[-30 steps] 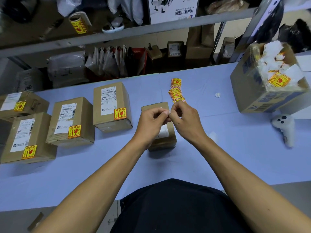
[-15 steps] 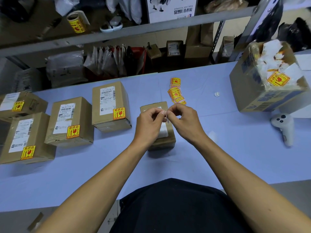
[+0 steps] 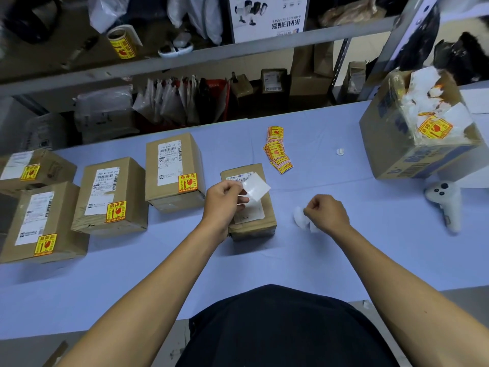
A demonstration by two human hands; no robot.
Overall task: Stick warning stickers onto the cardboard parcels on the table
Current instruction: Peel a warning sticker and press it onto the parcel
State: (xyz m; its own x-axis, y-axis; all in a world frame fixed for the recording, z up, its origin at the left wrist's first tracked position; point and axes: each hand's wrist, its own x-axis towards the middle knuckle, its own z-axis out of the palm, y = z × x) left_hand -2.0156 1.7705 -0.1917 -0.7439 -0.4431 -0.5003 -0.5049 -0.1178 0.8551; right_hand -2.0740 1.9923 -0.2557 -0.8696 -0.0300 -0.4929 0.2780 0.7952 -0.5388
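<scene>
Landmark for all positions: the unstickered parcel (image 3: 250, 202) at mid-tabletop (image 3: 344, 247).

Far left of it: four cardboard parcels. The far-left pair (image 3: 37, 169) and (image 3: 42, 221), then (image 3: 111, 194), then the nearest, (image 3: 173, 168). Each carries a white shipping label with barcode and a yellow-red warning sticker with a broken-glass mark and Chinese characters; the fine print is too small to read.

Change: a second ago both hands met over the landmark parcel, fingertips together, working at one small piece. Now they have parted. Left hand (image 3: 225, 200) sits over the parcel's left edge, fingers pinching a white square (image 3: 255, 187) by its corner, blank side toward me; this looks like the peeled sticker seen from its back, though I cannot confirm which layer it is. Right hand (image 3: 326, 214) is to the right of the parcel, low over the tabletop, fingers curled round crumpled white paper (image 3: 300, 219), probably the backing.

Judgement: peeling done, sticking not yet done on this fifth parcel.

Beyond and right of the parcel: loose warning stickers (image 3: 276, 152). Far right: a large open carton (image 3: 412, 133) with scraps of backing and one sticker on them, blue print unreadable; a white controller (image 3: 446, 205) beneath it.

Shelf behind: sticker roll (image 3: 122, 42); a box printed "BARCODE SCANNER", upside down.
</scene>
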